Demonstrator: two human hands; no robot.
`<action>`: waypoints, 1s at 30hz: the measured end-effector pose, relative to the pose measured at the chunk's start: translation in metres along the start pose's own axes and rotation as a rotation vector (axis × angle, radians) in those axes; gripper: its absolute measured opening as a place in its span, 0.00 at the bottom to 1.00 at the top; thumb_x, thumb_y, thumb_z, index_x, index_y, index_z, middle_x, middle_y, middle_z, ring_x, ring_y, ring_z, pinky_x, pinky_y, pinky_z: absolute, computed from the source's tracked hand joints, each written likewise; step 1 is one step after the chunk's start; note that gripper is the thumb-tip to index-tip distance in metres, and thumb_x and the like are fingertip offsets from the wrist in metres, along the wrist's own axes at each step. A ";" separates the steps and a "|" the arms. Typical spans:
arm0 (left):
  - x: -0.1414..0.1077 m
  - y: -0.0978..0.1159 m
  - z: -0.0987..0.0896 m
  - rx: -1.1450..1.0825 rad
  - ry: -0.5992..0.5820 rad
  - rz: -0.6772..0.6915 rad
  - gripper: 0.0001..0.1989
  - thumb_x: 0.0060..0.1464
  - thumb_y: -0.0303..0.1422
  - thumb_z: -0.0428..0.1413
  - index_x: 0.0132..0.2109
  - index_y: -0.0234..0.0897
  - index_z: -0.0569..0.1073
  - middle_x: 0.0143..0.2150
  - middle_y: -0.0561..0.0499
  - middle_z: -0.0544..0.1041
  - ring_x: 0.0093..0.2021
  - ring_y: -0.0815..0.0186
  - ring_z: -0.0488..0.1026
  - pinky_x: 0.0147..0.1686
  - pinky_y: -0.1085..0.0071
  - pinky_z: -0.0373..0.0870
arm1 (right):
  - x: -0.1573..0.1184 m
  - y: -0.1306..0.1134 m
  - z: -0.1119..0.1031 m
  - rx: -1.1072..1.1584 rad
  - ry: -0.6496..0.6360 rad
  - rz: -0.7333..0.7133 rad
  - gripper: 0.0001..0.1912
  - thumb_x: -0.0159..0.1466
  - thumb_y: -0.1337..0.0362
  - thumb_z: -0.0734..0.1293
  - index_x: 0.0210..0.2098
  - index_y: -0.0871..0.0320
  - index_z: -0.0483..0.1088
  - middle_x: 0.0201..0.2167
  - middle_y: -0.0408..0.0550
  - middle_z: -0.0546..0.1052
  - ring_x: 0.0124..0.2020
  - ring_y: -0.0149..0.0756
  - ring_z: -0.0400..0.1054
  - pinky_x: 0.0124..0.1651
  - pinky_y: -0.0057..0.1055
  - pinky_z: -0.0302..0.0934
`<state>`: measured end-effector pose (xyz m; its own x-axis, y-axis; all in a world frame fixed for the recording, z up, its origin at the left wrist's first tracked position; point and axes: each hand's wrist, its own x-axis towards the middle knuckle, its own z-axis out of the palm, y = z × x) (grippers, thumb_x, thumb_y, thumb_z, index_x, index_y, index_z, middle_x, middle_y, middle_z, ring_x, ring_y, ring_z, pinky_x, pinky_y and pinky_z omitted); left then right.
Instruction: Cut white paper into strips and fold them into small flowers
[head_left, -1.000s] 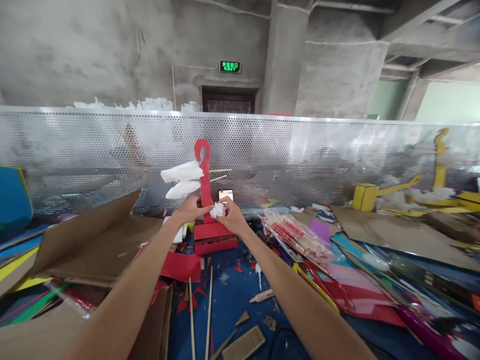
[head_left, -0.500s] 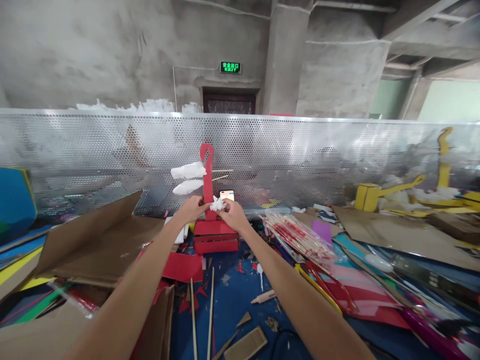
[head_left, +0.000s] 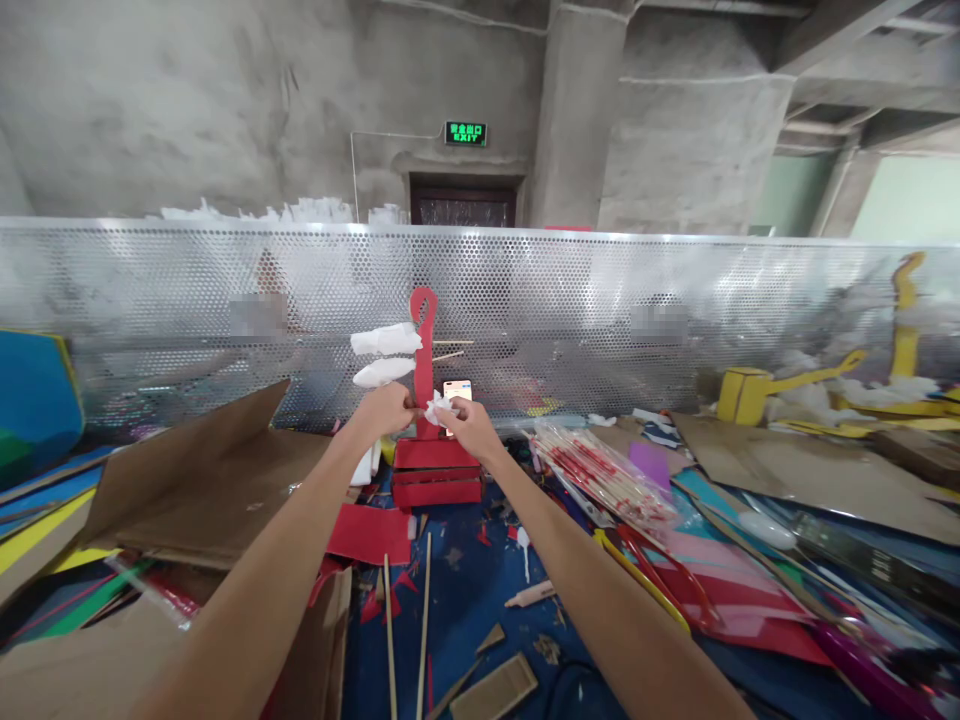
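Note:
A crumpled piece of white tissue (head_left: 438,407) sits in the fingertips of my right hand (head_left: 472,430), in front of a red upright (head_left: 424,365) with a hooked top. Just left of the upright, my left hand (head_left: 384,412) has its fingers pinched together; whatever may be between them is too small to make out. The upright rises from a red box-shaped base (head_left: 437,488) with slits along its front. Two sticks pass by the upright, their left ends wrapped in white (head_left: 386,340). Behind my right hand stands a phone (head_left: 459,391) with a lit screen.
Bent cardboard (head_left: 187,480) lies to the left. A plastic bag of red-and-white sticks (head_left: 600,470) is at the right, near red-handled scissors (head_left: 667,565). Wooden sticks (head_left: 424,620) and a marker (head_left: 529,594) lie on the blue tabletop. A perforated metal panel (head_left: 555,320) closes the back.
My left fingers have come away from the white tissue and moved slightly left. My right hand still holds the tissue. The whole view has shifted slightly.

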<state>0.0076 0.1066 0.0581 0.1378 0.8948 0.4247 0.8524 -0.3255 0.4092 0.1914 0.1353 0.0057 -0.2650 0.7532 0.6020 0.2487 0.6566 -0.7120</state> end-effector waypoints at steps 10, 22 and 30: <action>0.005 -0.007 0.003 -0.181 0.037 -0.039 0.07 0.44 0.36 0.56 0.26 0.36 0.74 0.21 0.50 0.74 0.25 0.64 0.71 0.27 0.72 0.64 | 0.000 -0.001 0.005 -0.095 0.073 -0.012 0.15 0.59 0.53 0.62 0.26 0.58 0.67 0.20 0.40 0.68 0.23 0.30 0.60 0.25 0.24 0.50; 0.001 -0.012 0.014 -0.445 -0.117 0.012 0.12 0.44 0.40 0.59 0.28 0.34 0.74 0.24 0.48 0.76 0.23 0.66 0.72 0.24 0.73 0.68 | 0.000 0.004 0.003 -0.073 0.070 -0.033 0.15 0.61 0.53 0.60 0.26 0.58 0.65 0.22 0.41 0.68 0.24 0.31 0.60 0.26 0.25 0.53; 0.001 -0.011 0.008 -0.304 -0.078 0.012 0.13 0.44 0.40 0.57 0.23 0.34 0.74 0.19 0.51 0.73 0.21 0.67 0.68 0.22 0.74 0.63 | 0.001 0.003 0.004 -0.061 0.066 -0.039 0.17 0.61 0.51 0.60 0.24 0.57 0.63 0.20 0.40 0.66 0.23 0.30 0.60 0.25 0.25 0.51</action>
<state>0.0023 0.1135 0.0472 0.1951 0.9073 0.3725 0.6625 -0.4020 0.6321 0.1879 0.1383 0.0028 -0.2141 0.7268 0.6526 0.2958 0.6849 -0.6658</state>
